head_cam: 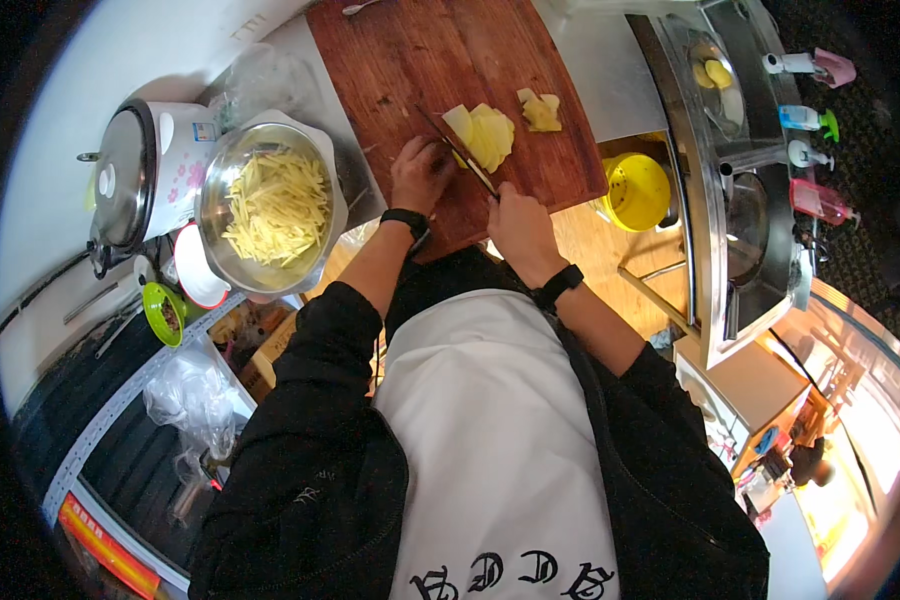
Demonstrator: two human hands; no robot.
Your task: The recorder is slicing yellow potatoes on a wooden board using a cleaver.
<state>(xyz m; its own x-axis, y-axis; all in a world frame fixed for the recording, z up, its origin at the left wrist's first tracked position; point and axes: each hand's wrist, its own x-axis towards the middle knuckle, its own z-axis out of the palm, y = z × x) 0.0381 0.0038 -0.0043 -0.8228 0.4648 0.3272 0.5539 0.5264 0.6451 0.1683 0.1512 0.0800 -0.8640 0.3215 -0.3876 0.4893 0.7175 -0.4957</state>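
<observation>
My right hand (pixel 523 229) grips the handle of a kitchen knife (pixel 461 154), whose blade slants up and left over a dark red wooden cutting board (pixel 390 67). Just left of the blade, my left hand (pixel 420 172) rests on the board with its fingers bent; whether anything lies under them is hidden. Thin potato slices (pixel 489 139) overlap in a pile along the blade's right side. Farther right on the board lie some more potato pieces (pixel 540 110). To the left of the board, a steel bowl (pixel 214 247) holds a heap of potato strips (pixel 277 206).
A rice cooker (pixel 131 176) stands beyond the bowl at left, with a green bowl (pixel 150 319) nearer. Right of the board are a yellow bin (pixel 634 191) and a sink (pixel 757 135) with peeled potatoes (pixel 712 73) in a container. Several bottles (pixel 821 202) line the sink's far side.
</observation>
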